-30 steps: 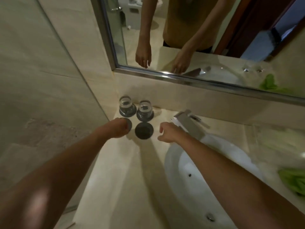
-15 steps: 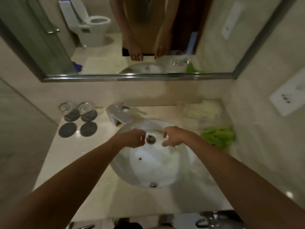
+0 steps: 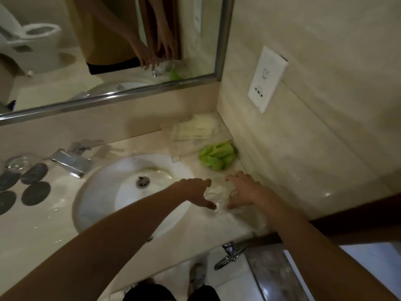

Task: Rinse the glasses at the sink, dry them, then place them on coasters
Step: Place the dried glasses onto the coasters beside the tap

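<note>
Two clear drinking glasses (image 3: 217, 202) stand right of the white round sink (image 3: 104, 192), left hand (image 3: 195, 193) and right hand (image 3: 245, 190) each curling around one.

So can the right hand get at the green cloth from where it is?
Probably yes. The right hand is over a glass on the counter, and the green cloth lies just beyond its fingers, with nothing visible between them.
</note>
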Demonstrator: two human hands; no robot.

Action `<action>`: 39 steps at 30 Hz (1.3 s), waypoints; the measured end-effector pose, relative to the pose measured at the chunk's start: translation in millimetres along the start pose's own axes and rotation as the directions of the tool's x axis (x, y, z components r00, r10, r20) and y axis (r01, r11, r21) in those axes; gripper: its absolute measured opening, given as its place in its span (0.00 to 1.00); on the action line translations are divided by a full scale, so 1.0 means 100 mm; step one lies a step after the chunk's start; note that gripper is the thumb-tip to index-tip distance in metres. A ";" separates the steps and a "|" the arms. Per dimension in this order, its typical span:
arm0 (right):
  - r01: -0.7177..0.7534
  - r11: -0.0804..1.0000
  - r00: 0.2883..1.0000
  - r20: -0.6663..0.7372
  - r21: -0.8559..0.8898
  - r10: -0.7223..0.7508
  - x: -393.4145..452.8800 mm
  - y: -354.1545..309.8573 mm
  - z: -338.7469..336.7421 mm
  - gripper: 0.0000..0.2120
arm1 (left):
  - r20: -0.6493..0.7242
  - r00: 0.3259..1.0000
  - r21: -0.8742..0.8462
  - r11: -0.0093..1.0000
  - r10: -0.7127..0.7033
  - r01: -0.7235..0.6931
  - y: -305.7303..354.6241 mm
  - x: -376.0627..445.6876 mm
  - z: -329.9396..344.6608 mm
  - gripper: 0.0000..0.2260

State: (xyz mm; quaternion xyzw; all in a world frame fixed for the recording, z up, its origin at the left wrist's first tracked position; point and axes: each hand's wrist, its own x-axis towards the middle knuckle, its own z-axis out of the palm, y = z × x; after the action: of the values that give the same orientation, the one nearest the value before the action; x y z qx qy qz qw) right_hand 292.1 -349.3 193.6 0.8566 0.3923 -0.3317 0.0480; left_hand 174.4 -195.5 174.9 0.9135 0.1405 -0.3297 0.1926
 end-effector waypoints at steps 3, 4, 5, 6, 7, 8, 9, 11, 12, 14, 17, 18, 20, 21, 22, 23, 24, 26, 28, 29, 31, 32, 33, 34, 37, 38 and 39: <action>-0.005 1.000 1.000 0.002 0.005 0.005 -0.03 0.12 0.18 0.48 | -0.011 1.000 0.106 0.994 -0.002 0.003 0.21 0.10 0.15 0.46; -0.012 1.000 1.000 0.021 0.012 0.012 -0.02 0.13 0.24 0.49 | -0.006 1.000 0.140 0.990 -0.007 0.007 0.25 0.12 0.21 0.48; -0.020 1.000 0.999 0.033 0.013 0.019 -0.01 0.13 0.29 0.49 | -0.001 1.000 0.169 0.986 -0.010 0.010 0.28 0.14 0.26 0.48; -0.026 1.000 0.999 0.035 0.004 0.026 0.00 0.13 0.33 0.49 | -0.008 1.000 0.193 0.981 -0.010 0.011 0.29 0.16 0.31 0.49; -0.030 1.000 0.999 0.028 -0.008 0.030 0.02 0.11 0.37 0.48 | -0.026 1.000 0.214 0.977 -0.008 0.013 0.30 0.17 0.36 0.48; -0.036 0.999 0.999 0.017 -0.025 0.037 0.03 0.10 0.40 0.46 | -0.055 0.998 0.223 0.975 -0.004 0.017 0.31 0.18 0.41 0.46; -0.042 0.998 0.999 -0.001 -0.052 0.042 0.04 0.09 0.42 0.45 | -0.085 0.996 0.218 0.976 -0.005 0.023 0.32 0.18 0.45 0.44; -0.064 0.991 0.997 -0.049 -0.114 0.058 0.06 0.06 0.46 0.40 | -0.137 0.990 0.188 0.981 -0.016 0.042 0.31 0.21 0.50 0.42; -0.076 0.989 0.995 -0.068 -0.130 0.068 0.08 0.05 0.48 0.37 | -0.153 0.988 0.171 0.984 -0.026 0.053 0.30 0.22 0.51 0.42; -0.099 0.986 0.993 -0.079 -0.133 0.089 0.12 0.01 0.50 0.34 | -0.181 0.982 0.141 0.986 -0.059 0.085 0.24 0.21 0.50 0.41; -0.101 0.985 0.995 -0.038 -0.138 0.097 0.19 -0.11 0.43 0.35 | -0.210 0.969 0.022 0.990 -0.132 0.140 0.05 0.13 0.45 0.39; -0.092 0.984 0.996 -0.028 -0.152 0.089 0.22 -0.18 0.39 0.35 | -0.215 0.963 -0.018 0.987 -0.159 0.159 -0.04 0.09 0.44 0.39; -0.062 0.980 0.998 -0.030 -0.191 0.057 0.29 -0.38 0.31 0.36 | -0.232 0.948 -0.053 0.976 -0.216 0.210 -0.26 0.01 0.38 0.39; -0.045 0.978 0.999 -0.037 -0.202 0.038 0.33 -0.51 0.27 0.36 | -0.249 0.935 -0.065 0.968 -0.252 0.244 -0.38 -0.05 0.35 0.39; -0.022 0.979 0.999 -0.046 -0.203 0.013 0.36 -0.65 0.22 0.37 | -0.256 0.922 -0.089 0.957 -0.290 0.276 -0.50 -0.11 0.33 0.39; 0.005 0.979 0.998 -0.055 -0.202 -0.016 0.40 -0.81 0.18 0.37 | -0.261 0.906 -0.139 0.942 -0.332 0.305 -0.62 -0.19 0.29 0.39; 0.034 0.978 0.997 -0.064 -0.204 -0.048 0.43 -0.98 0.14 0.36 | -0.250 0.891 -0.202 0.920 -0.379 0.335 -0.77 -0.27 0.28 0.39; 0.094 0.969 0.991 -0.071 -0.230 -0.113 0.48 -1.36 0.07 0.34 | -0.191 0.857 -0.401 0.835 -0.479 0.377 -1.11 -0.46 0.27 0.40; 0.157 0.953 0.983 -0.052 -0.259 -0.176 0.53 -1.78 0.02 0.35 | -0.094 0.834 -0.601 0.699 -0.543 0.388 -1.48 -0.70 0.31 0.38; 0.188 0.943 0.978 -0.039 -0.274 -0.207 0.55 -2.00 0.01 0.36 | -0.044 0.835 -0.677 0.631 -0.548 0.379 -1.68 -0.83 0.35 0.32; 0.251 0.920 0.964 -0.013 -0.300 -0.267 0.57 -2.45 0.00 0.35 | 0.055 0.831 -0.804 0.470 -0.553 0.365 -2.11 -1.10 0.47 0.23; 0.284 0.907 0.954 0.001 -0.311 -0.299 0.58 -2.69 0.01 0.34 | 0.107 0.827 -0.851 0.380 -0.552 0.363 -2.33 -1.23 0.55 0.22; 0.317 0.891 0.944 0.017 -0.325 -0.330 0.59 -2.93 0.02 0.34 | 0.165 0.822 -0.882 0.290 -0.545 0.370 -2.55 -1.37 0.64 0.22; 0.351 0.871 0.932 0.036 -0.345 -0.361 0.60 -3.17 0.04 0.34 | 0.224 0.816 -0.905 0.198 -0.532 0.377 -2.77 -1.51 0.73 0.23; 0.431 0.816 0.899 0.107 -0.386 -0.425 0.63 -3.87 0.15 0.34 | 0.391 0.801 -0.914 -0.094 -0.454 0.394 -3.36 -1.96 0.97 0.28; 0.449 0.813 0.892 0.125 -0.371 -0.435 0.65 -4.08 0.19 0.33 | 0.427 0.800 -0.904 -0.186 -0.421 0.385 -3.54 -2.12 1.04 0.30; 0.460 0.818 0.887 0.135 -0.346 -0.442 0.67 -4.29 0.23 0.32 | 0.443 0.806 -0.894 -0.261 -0.393 0.364 -3.70 -2.27 1.11 0.30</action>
State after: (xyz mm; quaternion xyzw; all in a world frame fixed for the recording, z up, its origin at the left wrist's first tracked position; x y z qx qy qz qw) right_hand 9.7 -19.9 211.7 0.7065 0.6377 -0.2747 0.1372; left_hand -196.9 54.2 149.1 0.3739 0.6126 -0.1486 0.6803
